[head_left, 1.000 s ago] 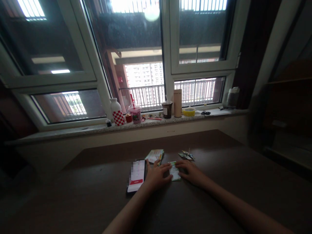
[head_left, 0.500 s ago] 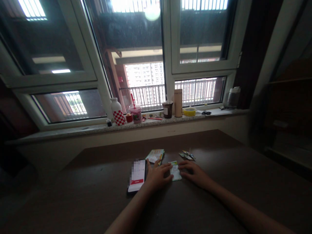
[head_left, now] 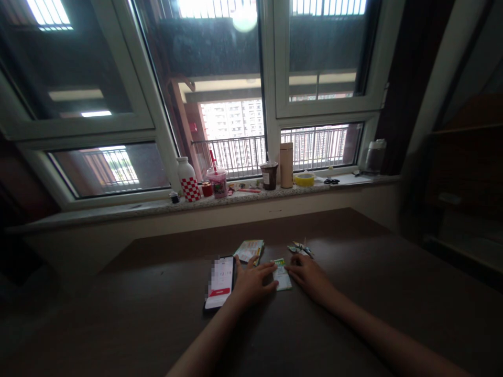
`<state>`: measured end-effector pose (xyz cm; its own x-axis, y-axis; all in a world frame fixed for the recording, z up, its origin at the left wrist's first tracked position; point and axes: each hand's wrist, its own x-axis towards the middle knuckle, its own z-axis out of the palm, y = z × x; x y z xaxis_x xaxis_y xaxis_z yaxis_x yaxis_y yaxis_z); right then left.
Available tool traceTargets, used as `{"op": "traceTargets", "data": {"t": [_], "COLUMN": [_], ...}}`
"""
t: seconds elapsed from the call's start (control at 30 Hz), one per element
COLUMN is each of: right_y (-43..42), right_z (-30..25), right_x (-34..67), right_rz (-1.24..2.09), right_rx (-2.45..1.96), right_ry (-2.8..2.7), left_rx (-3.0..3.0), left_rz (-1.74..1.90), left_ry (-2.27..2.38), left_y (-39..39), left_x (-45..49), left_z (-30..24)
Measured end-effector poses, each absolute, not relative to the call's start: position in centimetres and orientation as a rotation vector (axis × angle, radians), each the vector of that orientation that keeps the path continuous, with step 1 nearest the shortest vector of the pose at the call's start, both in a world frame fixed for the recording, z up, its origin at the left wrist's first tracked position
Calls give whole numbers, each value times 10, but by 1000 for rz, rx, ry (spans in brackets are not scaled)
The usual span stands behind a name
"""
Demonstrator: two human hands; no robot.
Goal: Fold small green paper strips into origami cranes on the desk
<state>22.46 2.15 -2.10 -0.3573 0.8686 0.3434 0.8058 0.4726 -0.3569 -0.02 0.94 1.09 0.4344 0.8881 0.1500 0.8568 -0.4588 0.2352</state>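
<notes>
- Fingers (head_left: 268,268) of left hand (head_left: 251,283) stretched out flat and close together, tips pressed down on small green-and-white folded paper (head_left: 282,276); nothing gripped, only pinned.
- Fingers (head_left: 294,271) of right hand (head_left: 311,277) likewise flat and loosely extended, touching right side of same paper; palm down on dark brown wooden desk (head_left: 353,314).
- Folded paper lying flat between both hands, toward far edge of desk, roughly midway between left and right edges; pinned from both sides, probably to stop sliding and keep a crease flat.
- Black smartphone with lit white-and-red screen (head_left: 220,283) just beside left hand on side of left edge, face up, long side pointing toward near edge; seemingly laid there to be read at a glance with both hands busy.
- Pack of patterned coloured paper sheets (head_left: 249,250) just beyond left hand toward far edge, within easy reach.
- Small cluster of folded patterned paper pieces (head_left: 301,250) just beyond right hand, apart from pack and from pinned paper; apparently set aside together.
- Speckled stone windowsill (head_left: 118,209) beyond far edge of desk, carrying white bottle with red-and-white checked band (head_left: 188,180), pink lidded cup with red straw (head_left: 218,183), dark brown cup (head_left: 269,176), tall tan cylindrical flask (head_left: 286,165), yellow tape roll (head_left: 305,179) and black scissors (head_left: 332,181); all well apart from both hands, likely kept there to leave desk surface free.
</notes>
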Motion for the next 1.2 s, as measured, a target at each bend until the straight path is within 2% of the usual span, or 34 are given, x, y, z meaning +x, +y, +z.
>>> {"op": "traceTargets", "data": {"t": [0.17,0.53,0.93,1.2], "right_y": [21,23,30,38], "right_z": [-21,-22,-22,-21], "right_x": [217,212,217,224], "right_rz": [-22,-148,4,226], "right_rx": [-1480,-1558,-1449,-1426], "right_ry": [-2276,-2306,-2205,-2196], "left_rx": [2542,2554,2541,2548], "left_rz": [397,378,353,361], "left_ry": [1555,1549,1548,1537], "left_y": [10,13,14,15], "left_x": [-1,-1,-2,-2], "left_z": [10,7,7,6]}}
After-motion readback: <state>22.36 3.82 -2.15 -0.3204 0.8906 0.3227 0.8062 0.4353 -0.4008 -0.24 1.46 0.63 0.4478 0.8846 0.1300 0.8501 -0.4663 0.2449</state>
